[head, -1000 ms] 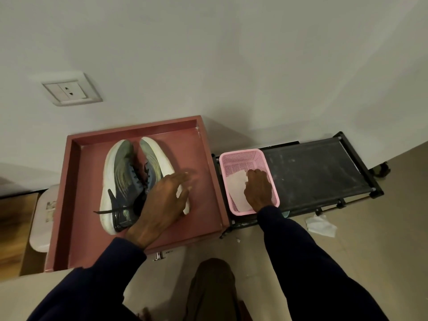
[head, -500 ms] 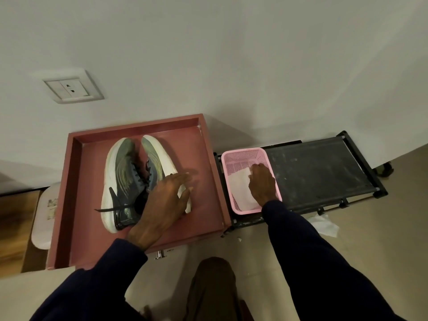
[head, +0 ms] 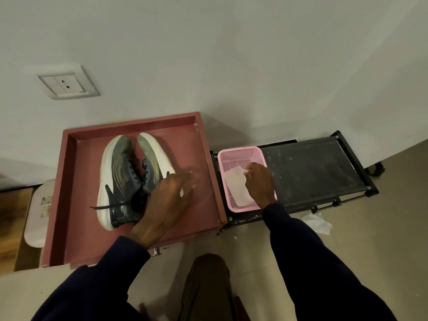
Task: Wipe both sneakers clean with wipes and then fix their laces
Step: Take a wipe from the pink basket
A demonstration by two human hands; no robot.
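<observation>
Head view: The white wipe lies flat in the pink plastic mesh basket on the black rack shelf. The right grip is clenched on the wipe, with curled fingertips pinching its far corner.

The pair of dark blue-grey sneakers with white soles lies to the left of that grip, beyond the wall of the red-brown wooden tray. Their long axes run heel-near to toe-far and converge toward the wall.

The left grip is nearer to the sneakers. It is released, and its straight fingers rest on the right-hand sneaker. The wipe must travel leftward over the tray wall.
</observation>
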